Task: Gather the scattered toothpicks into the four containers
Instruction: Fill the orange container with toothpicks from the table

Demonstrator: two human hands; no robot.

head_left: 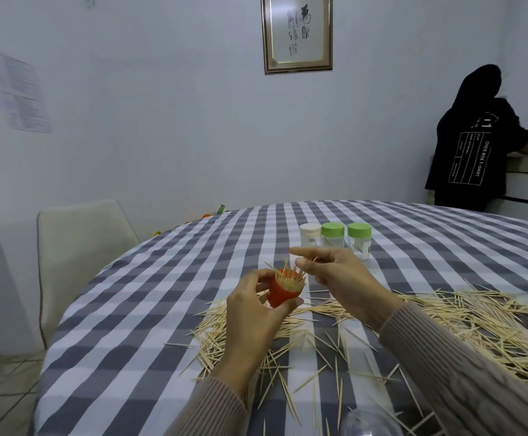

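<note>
Toothpicks of pale wood (445, 322) lie strewn over the near and right part of the grey-and-white checked counter (168, 309), its far left stretch bare to the rounded edge; the left hand (253, 305) grips a small orange plastic container (283, 294) packed with upright toothpicks, raised above the cloth; the right hand (338, 278) hovers just beside its mouth, fingers loosely curled, what it holds unclear. Beyond stand one white-capped jar (310, 236) and two green-capped clear jars (346, 236); a pale chair (80, 247) sits at the left edge.

Checked tablecloth (174, 278), pale chair (80, 247) at left, framed calligraphy (297, 33) on wall — person in black (473, 146) far right
</note>
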